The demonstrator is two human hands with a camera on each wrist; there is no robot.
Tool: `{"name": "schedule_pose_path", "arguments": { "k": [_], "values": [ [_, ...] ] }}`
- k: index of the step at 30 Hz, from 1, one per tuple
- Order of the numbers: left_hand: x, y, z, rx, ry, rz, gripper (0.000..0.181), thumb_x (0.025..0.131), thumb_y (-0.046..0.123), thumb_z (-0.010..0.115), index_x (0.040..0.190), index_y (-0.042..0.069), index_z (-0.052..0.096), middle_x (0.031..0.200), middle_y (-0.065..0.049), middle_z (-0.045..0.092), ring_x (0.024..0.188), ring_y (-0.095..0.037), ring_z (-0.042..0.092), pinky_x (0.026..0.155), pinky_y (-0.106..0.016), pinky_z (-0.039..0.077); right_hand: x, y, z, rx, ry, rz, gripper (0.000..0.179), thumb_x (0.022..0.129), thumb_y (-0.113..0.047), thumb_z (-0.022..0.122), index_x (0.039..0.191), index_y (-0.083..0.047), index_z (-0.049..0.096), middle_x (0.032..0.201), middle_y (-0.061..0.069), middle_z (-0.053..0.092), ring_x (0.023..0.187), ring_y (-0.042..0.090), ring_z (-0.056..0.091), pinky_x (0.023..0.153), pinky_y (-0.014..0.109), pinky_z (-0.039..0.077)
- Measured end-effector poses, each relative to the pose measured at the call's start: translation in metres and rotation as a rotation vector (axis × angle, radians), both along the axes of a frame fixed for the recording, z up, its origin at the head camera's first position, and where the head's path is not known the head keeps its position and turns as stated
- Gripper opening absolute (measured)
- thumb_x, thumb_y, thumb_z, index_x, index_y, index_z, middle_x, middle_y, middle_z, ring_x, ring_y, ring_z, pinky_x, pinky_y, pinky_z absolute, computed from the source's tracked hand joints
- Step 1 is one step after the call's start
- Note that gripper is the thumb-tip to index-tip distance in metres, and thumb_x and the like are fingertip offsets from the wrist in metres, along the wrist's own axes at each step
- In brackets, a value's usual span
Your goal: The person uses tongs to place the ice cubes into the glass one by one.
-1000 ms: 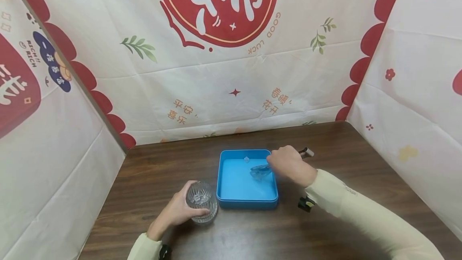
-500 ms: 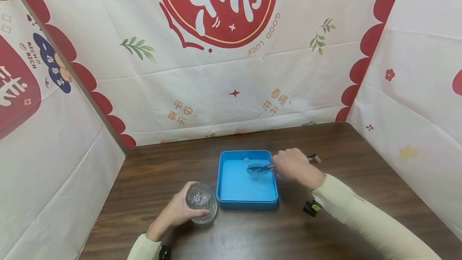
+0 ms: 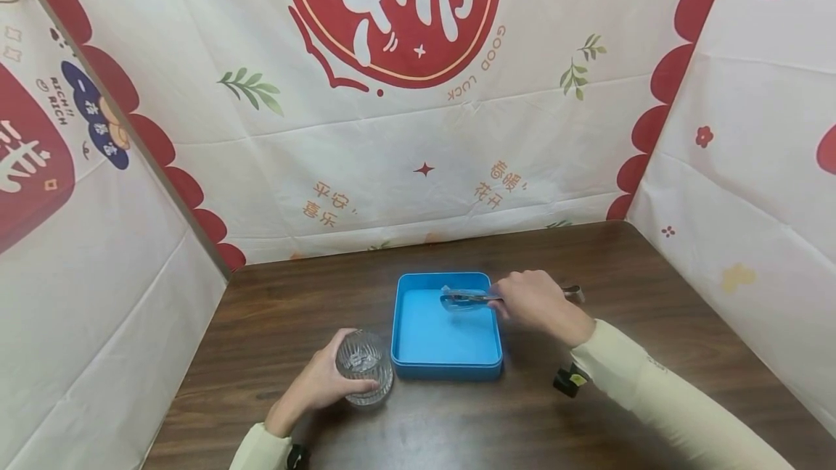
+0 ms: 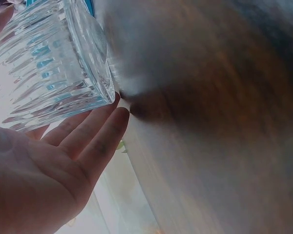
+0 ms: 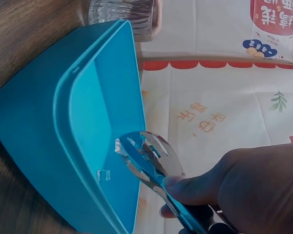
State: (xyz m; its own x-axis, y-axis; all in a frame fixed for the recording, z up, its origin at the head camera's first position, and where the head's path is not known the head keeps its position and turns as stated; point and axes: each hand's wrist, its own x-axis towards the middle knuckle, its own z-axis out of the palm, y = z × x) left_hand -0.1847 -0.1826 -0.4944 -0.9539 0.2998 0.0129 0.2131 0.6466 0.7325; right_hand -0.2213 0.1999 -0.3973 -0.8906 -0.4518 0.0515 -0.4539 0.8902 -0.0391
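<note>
In the head view my left hand (image 3: 329, 377) wraps its thumb and fingers around a ribbed clear glass (image 3: 366, 376), which stands just left of a blue square box (image 3: 447, 370). Small clear pieces seem to lie in the glass. My right hand (image 3: 534, 303) grips metal tongs (image 3: 465, 299), their slotted heads reaching into the box near its back wall. In the right wrist view a small clear cube (image 5: 118, 146) is at the tips of the tongs; whether they pinch it I cannot tell. A second clear cube (image 5: 103, 175) shows lower in the box.
A dark wooden table (image 3: 294, 296) carries the box and the glass. White printed cloth (image 3: 366, 136) with red scalloped edging stands behind the table and along both sides.
The tongs' heads have swung toward the back of the box, up to the small clear cube there, while my right hand shifted slightly right. My left hand and the glass have stayed put.
</note>
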Motion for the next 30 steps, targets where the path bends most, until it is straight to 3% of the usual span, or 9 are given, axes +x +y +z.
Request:
{"name": "schedule_pose_path", "arguments": {
  "k": [3, 9, 30],
  "values": [
    [0.000, 0.000, -0.001, 0.007, -0.003, -0.002, 0.091, 0.062, 0.049, 0.091, 0.135, 0.020, 0.045, 0.108, -0.006, 0.066, 0.093, -0.018, 0.063, 0.080, -0.040, 0.052, 0.001, -0.001, 0.001, -0.023, 0.021, 0.005, 0.023, 0.090, -0.034, 0.072, 0.102, -0.015, 0.075, 0.064, -0.007, 0.056, 0.048, 0.008, 0.044, 0.045, 0.021, 0.038],
    [0.000, 0.001, 0.000, 0.015, -0.010, -0.006, 0.092, 0.062, 0.049, 0.091, 0.135, 0.020, 0.045, 0.108, -0.006, 0.066, 0.093, -0.018, 0.063, 0.081, -0.040, 0.052, 0.003, -0.003, 0.003, -0.070, 0.049, 0.001, 0.029, 0.091, -0.035, 0.071, 0.111, -0.015, 0.075, 0.083, 0.000, 0.072, 0.050, 0.007, 0.045, 0.045, 0.019, 0.038],
    [-0.001, 0.001, 0.002, 0.014, -0.008, -0.023, 0.091, 0.064, 0.048, 0.090, 0.136, 0.018, 0.044, 0.112, -0.007, 0.064, 0.095, -0.019, 0.063, 0.079, -0.039, 0.053, 0.018, -0.028, 0.022, -0.114, 0.153, 0.089, 0.025, 0.090, -0.034, 0.071, 0.108, -0.016, 0.074, 0.083, 0.000, 0.072, 0.053, 0.006, 0.046, 0.045, 0.019, 0.034]
  ]
}}
